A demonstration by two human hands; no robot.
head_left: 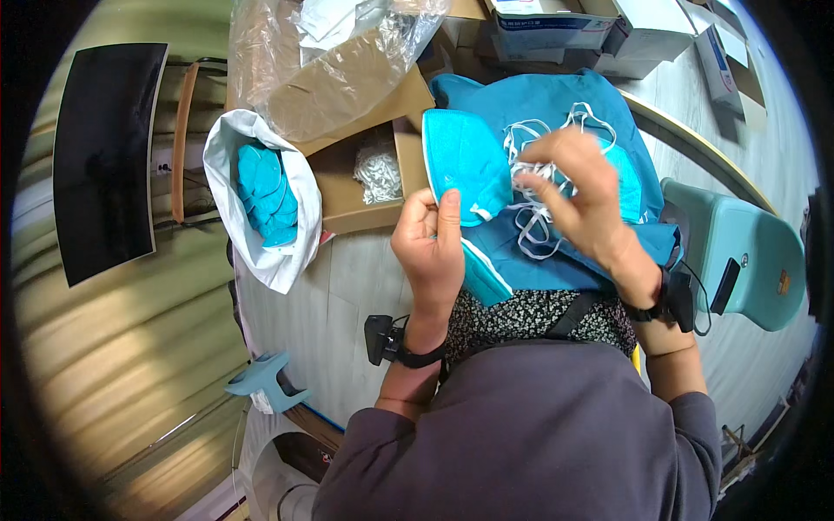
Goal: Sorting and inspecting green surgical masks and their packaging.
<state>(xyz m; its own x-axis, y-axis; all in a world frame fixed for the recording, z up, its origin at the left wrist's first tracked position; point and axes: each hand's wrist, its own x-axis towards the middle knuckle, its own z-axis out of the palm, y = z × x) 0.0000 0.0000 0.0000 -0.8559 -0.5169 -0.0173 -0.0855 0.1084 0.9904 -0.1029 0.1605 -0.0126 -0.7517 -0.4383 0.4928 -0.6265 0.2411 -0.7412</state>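
Note:
My left hand (432, 239) pinches the lower edge of a bright teal cup-shaped face mask (465, 161) between thumb and fingers. Just right of that mask, my right hand (578, 187) hovers over a tangle of white elastic straps (534, 221). Its thumb and curled fingers stand apart, with the fingertips blurred, and I see nothing held in them. Another teal mask (625, 178) lies partly behind the right hand. One more mask (485, 276) pokes out below my left hand. All of this is above a darker teal cloth (556, 95) spread over my lap.
To the left, a white sack (300, 247) holds several teal masks. Beside it stands a cardboard box (347, 213) with a bundle of small white pieces (379, 174), under a plastic-covered carton (347, 78). White boxes (643, 43) sit at the far right, and a pale teal stool (756, 252) is nearer.

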